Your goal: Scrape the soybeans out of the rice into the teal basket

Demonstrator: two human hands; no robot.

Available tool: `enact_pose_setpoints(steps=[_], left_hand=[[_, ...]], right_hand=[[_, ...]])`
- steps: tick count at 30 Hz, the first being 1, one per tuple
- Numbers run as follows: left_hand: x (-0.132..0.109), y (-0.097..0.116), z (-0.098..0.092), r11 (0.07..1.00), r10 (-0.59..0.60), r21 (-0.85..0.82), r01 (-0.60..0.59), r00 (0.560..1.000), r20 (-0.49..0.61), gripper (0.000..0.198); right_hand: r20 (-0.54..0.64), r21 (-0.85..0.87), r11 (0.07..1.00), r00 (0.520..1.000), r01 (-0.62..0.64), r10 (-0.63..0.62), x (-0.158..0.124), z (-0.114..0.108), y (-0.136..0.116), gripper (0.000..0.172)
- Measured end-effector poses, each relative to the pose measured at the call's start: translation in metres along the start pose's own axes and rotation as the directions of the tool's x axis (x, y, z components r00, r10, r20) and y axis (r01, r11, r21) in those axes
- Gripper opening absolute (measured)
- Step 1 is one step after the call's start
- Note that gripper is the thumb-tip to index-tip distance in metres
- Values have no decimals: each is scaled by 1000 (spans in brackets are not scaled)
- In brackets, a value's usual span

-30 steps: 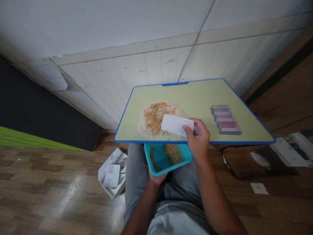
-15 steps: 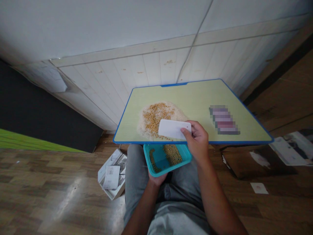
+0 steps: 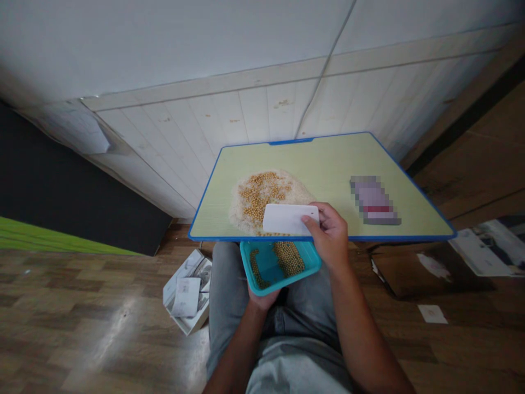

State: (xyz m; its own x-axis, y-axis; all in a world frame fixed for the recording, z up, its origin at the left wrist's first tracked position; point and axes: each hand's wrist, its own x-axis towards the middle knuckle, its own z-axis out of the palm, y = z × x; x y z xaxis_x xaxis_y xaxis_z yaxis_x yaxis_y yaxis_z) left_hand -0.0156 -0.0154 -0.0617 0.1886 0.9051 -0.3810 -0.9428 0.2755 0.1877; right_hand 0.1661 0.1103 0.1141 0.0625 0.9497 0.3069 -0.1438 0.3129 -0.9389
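Observation:
My right hand (image 3: 331,234) is closed on a white plastic card (image 3: 287,219), its long edge resting on the pale green table (image 3: 336,164) near the front rim. Just behind the card lies a heap of rice mixed with yellow beans (image 3: 262,194). A few beans sit along the table's front edge under the card. My left hand (image 3: 264,299) grips a teal tray (image 3: 266,265) from below, holding it under the table edge above my lap. Yellow beans (image 3: 289,258) lie in the tray.
A blurred-out flat object (image 3: 374,200) lies on the table's right half. An open white box with papers (image 3: 186,295) stands on the wooden floor to the left. Papers and cardboard (image 3: 484,254) lie on the floor at right. A white panelled wall stands behind the table.
The card has slid toward the table's front edge and a little left, pushing beans along. The tray stays under the edge.

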Motion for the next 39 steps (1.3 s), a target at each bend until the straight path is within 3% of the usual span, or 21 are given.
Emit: enact_pose_setpoints(steps=[19,25,31,39], left_hand=[[0,1,-1,999,-8,43,7,999,40,75],[-1,1,1,999,5,35,-6,1000,18,74],[-2,3,8,999,14,34,-14,1000,12,77],[-5,7,9,999,24,36,-25,1000,17,75]], right_hand=[[48,13,1000,999,-8,7,1,-1,-5,22],[-94,-38,998,994,53,-56,-3,1,-6,23],[10,-74,996,999,44,-43,-9,11,-5,20],[64,-81,996,997,44,-38,-11,16,-5,21]])
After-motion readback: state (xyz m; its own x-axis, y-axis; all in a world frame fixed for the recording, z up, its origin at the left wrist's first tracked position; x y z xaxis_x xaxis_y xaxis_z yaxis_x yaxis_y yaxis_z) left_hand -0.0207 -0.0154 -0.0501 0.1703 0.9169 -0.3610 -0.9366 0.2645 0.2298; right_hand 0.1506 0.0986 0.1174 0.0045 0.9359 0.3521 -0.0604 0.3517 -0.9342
